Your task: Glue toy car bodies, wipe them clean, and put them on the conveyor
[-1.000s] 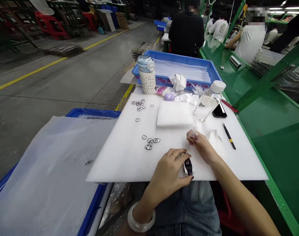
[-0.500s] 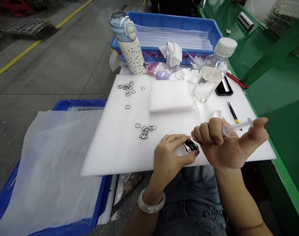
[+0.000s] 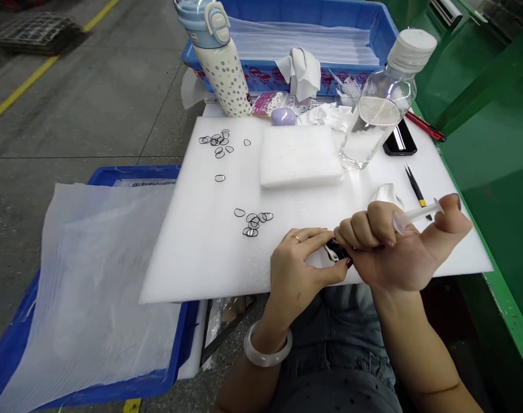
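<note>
Between thumb and fingers, my left hand (image 3: 298,267) grips a small glossy black-and-white part (image 3: 335,250) just above the front edge of the white foam board (image 3: 201,252). My right hand (image 3: 399,246) is wrapped around a syringe (image 3: 416,214), with the thumb on the plunger's end. Its barrel and tip are hidden in the fist, which is close against the small part. To the left, several thin black rings (image 3: 253,221) lie on the board, and another group of black rings (image 3: 216,140) lies farther back.
A white foam block (image 3: 300,158), a clear bottle (image 3: 375,115), a dotted flask (image 3: 222,74), a phone (image 3: 401,139) and tweezers (image 3: 414,184) are on the board or around its back. Behind stands a blue crate (image 3: 261,71); a sheet-covered blue tray (image 3: 175,344) is at left.
The camera view has shifted slightly. My right fist has come closer to the small part and now covers more of it. Both hands keep their holds.
</note>
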The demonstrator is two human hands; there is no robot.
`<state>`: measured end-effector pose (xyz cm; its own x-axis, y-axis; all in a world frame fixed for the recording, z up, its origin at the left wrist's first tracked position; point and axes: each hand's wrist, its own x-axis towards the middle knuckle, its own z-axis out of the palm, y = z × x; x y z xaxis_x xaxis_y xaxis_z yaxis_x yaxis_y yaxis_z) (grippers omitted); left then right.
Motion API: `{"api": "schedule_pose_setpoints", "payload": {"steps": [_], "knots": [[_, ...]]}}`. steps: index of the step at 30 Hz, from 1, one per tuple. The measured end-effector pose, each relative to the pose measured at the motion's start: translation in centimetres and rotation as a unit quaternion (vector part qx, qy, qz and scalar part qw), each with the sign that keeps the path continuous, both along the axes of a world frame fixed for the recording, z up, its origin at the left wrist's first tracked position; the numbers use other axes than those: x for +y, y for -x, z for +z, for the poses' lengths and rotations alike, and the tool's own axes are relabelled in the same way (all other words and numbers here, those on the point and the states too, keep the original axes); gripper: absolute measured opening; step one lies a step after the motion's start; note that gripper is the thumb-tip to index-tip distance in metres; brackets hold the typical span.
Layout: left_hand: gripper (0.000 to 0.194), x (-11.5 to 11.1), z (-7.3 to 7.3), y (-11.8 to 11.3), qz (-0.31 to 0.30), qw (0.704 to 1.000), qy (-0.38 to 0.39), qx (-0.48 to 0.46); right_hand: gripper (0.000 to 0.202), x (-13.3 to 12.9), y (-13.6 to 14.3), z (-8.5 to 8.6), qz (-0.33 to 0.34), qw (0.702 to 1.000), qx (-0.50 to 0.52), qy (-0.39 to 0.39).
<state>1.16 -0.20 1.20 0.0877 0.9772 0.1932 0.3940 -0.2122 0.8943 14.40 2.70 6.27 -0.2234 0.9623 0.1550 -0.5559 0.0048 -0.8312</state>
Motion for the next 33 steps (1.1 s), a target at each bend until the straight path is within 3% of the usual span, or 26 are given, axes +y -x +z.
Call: {"api": "schedule_pose_setpoints", "payload": {"steps": [33], "knots": [[0.03, -0.1, -0.1, 0.0, 0.005, 1.0, -0.007, 0.015, 0.065, -1.0, 1.0, 0.5, -0.11, 0.994, -0.018, 0.012]]}}
